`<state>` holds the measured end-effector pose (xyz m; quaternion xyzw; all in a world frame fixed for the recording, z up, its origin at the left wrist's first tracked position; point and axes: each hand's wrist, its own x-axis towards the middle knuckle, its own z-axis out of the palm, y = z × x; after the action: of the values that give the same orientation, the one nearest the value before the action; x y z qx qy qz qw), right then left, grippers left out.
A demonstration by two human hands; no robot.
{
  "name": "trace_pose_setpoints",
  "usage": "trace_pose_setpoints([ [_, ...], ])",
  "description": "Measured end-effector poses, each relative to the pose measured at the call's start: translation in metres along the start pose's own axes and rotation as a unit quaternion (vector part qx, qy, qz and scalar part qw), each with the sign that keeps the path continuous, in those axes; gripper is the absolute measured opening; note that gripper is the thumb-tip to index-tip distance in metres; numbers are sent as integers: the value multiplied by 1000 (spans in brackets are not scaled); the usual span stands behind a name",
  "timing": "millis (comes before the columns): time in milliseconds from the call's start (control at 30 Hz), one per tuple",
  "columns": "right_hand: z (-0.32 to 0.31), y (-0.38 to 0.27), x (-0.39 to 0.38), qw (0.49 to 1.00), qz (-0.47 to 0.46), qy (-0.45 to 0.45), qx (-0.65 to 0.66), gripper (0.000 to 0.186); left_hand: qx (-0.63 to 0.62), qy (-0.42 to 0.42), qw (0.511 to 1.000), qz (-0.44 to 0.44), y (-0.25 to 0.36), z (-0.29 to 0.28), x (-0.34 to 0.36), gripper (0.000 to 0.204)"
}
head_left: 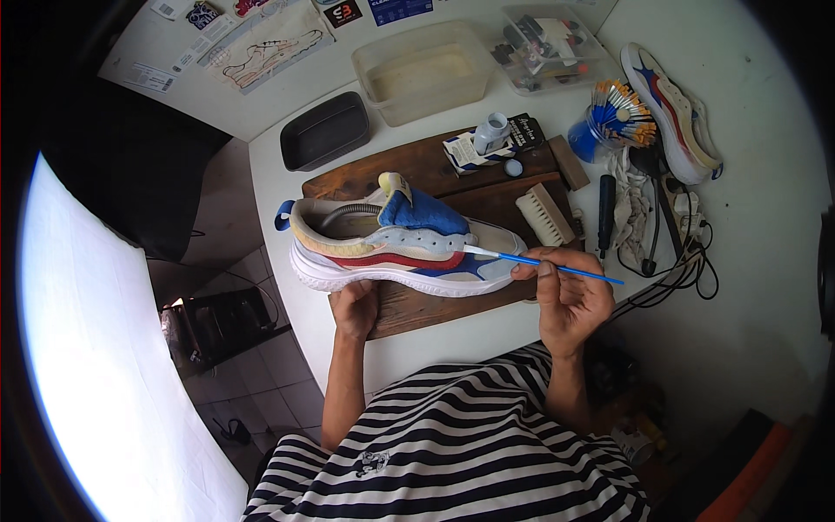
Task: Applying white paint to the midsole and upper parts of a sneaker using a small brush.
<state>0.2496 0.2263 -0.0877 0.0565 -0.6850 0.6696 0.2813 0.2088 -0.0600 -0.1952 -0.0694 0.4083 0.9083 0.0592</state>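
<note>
A sneaker (409, 261) in cream, blue and red with a white sole lies side-on in front of me, toe to the right. A curved metal spring shows inside its collar. My left hand (354, 311) grips the sole near the heel from below; its fingertips are hidden under the shoe. Between the thumb and fingers of my right hand (574, 300) is a thin paintbrush (509, 257) with a blue handle. Its pale tip touches the front end of the light grey lace-hole panel (417, 238).
A wooden board (409, 315) lies under the shoe. Beyond it are an open paint bottle (492, 132), its cap (513, 167), a scrub brush (545, 215), a dark tray (325, 132) and plastic bins (422, 74). Right: brushes in a cup (584, 142), cables and another sneaker (668, 113).
</note>
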Motion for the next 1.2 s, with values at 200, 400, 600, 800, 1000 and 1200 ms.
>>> trace_pose_setpoints([
  [200, 5, 1, 0, 1000, 0, 7, 12, 13, 6, -6, 1000, 1, 1, 0, 0, 49],
  [400, 1, 2, 0, 1000, -5, 6, 0, 13, -6, -25, 1000, 4, -1, -5, 1, 50],
  [600, 5, 1, 1, 1000, -3, 16, 9, 14, -5, -17, 1000, 3, 0, -1, 1, 50],
  [800, 3, -4, 4, 1000, -18, 13, -12, 14, -9, -26, 1000, 5, 1, -1, 0, 50],
  [1000, 14, -7, 5, 995, -75, -42, -48, 13, -2, -7, 1000, 5, 1, 2, 1, 49],
  [1200, 12, -4, 4, 995, -70, -45, -53, 20, -15, -24, 1000, -2, -1, -6, 1, 50],
])
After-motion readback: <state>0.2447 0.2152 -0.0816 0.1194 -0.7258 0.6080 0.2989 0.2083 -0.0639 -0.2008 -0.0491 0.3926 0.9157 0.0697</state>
